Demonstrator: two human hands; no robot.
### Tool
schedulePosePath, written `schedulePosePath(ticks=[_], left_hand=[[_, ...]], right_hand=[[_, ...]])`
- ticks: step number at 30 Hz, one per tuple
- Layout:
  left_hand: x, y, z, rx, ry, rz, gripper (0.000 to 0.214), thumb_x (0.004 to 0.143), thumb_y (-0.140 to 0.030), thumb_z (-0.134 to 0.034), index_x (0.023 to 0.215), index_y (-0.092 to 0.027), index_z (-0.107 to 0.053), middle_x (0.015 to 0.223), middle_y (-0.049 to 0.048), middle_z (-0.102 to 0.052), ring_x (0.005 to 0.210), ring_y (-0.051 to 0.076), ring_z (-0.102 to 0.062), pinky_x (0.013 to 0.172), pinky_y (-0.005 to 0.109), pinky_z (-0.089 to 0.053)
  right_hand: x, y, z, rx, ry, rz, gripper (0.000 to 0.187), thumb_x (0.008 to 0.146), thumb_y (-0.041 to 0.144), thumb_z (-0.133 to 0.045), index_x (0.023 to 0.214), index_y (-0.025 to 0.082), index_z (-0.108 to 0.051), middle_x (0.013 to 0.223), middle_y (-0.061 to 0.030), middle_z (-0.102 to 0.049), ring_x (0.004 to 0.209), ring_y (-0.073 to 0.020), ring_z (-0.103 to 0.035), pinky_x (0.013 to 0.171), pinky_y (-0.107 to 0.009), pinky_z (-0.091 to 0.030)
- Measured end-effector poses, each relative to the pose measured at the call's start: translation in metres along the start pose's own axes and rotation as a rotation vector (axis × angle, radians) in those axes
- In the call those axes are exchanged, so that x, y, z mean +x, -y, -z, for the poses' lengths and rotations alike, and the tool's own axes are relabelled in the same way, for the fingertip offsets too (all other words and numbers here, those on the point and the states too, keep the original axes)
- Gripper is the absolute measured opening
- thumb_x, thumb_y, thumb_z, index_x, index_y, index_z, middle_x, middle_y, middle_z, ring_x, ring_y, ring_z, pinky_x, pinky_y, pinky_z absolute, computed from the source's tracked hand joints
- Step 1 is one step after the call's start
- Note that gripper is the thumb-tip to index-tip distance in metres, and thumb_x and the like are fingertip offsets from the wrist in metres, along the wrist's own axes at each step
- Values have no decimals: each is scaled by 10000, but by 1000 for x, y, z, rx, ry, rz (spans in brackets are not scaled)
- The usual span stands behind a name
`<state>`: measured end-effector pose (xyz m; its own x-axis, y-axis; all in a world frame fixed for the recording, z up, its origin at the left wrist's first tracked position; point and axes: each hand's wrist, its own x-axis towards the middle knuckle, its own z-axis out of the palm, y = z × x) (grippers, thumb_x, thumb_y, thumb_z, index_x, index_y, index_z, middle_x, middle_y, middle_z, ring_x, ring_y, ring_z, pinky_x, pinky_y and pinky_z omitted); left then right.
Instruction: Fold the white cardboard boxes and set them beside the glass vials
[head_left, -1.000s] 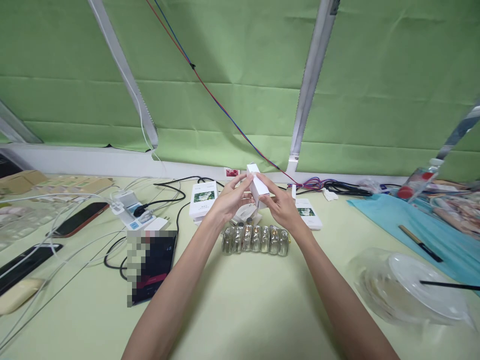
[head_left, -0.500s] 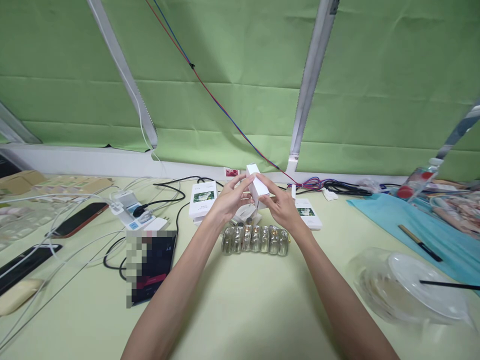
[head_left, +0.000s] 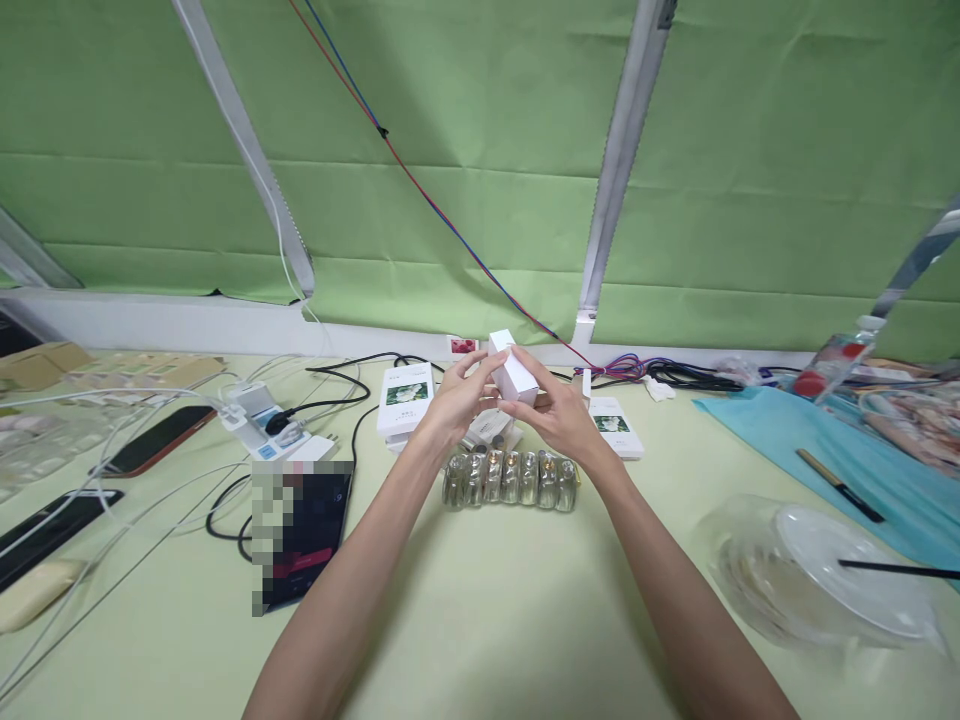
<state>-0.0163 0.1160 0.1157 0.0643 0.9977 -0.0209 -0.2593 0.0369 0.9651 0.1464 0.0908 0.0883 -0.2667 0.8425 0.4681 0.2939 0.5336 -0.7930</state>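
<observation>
Both my hands hold a small white carton box (head_left: 511,368) above the table, at mid-distance. My left hand (head_left: 459,404) pinches its left side with thumb and fingers. My right hand (head_left: 556,418) grips its lower right end, fingers curled round it. Just below the hands lies a row of several small glass bottles with gold caps (head_left: 511,478). A white printed box (head_left: 406,397) lies flat to the left of the hands, another one (head_left: 616,426) to the right. Something white lies under the hands, mostly hidden.
A dark phone (head_left: 304,530) lies left of my forearm, beside a white power strip (head_left: 264,424) with black and white cables. More phones (head_left: 161,438) lie at far left. Clear plastic plates (head_left: 821,580) sit at front right, a blue cloth (head_left: 840,465) behind them. Green sheeting backs the table.
The white box has shifted slightly left and my right fingers have slid a little lower along it. The rest stays as it was.
</observation>
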Motion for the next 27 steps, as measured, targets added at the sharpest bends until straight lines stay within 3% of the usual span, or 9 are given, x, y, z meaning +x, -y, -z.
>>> schedulePosePath(ticks=[9, 16, 20, 27], left_hand=[[-1, -2, -2, 70, -55, -17, 705, 572, -453, -906, 1159, -165, -644, 710, 0, -638, 556, 92, -567, 508, 188, -454], [0, -1, 1, 167, -78, -81, 668, 611, -450, -888, 1177, -165, -677, 708, 14, -637, 551, 105, -541, 523, 231, -516], [0, -1, 3, 215, -80, -118, 618, 631, -441, -879, 1164, -179, -708, 721, 25, -645, 561, 110, -545, 491, 217, -503], [-4, -3, 1, 270, -78, -143, 602, 643, -433, -878, 1173, -193, -726, 776, 51, -684, 545, 122, -582, 513, 251, -539]], right_hand=[[0, -4, -1, -87, -6, 26, 830, 879, 484, -689, 1602, 342, -307, 1042, -17, -737, 774, -196, -679, 765, -349, -573], [5, -7, -1, 295, 52, -97, 806, 901, 589, -631, 1592, 308, -324, 1295, -75, -678, 864, -204, -698, 812, -366, -592], [4, 0, 2, 464, 116, -195, 719, 914, 578, -617, 1545, 322, -385, 1209, -51, -710, 932, -199, -700, 823, -363, -607], [1, 5, 7, 722, 155, -392, 652, 846, 389, -764, 1418, 270, -476, 1064, -30, -745, 973, -184, -707, 907, -363, -583]])
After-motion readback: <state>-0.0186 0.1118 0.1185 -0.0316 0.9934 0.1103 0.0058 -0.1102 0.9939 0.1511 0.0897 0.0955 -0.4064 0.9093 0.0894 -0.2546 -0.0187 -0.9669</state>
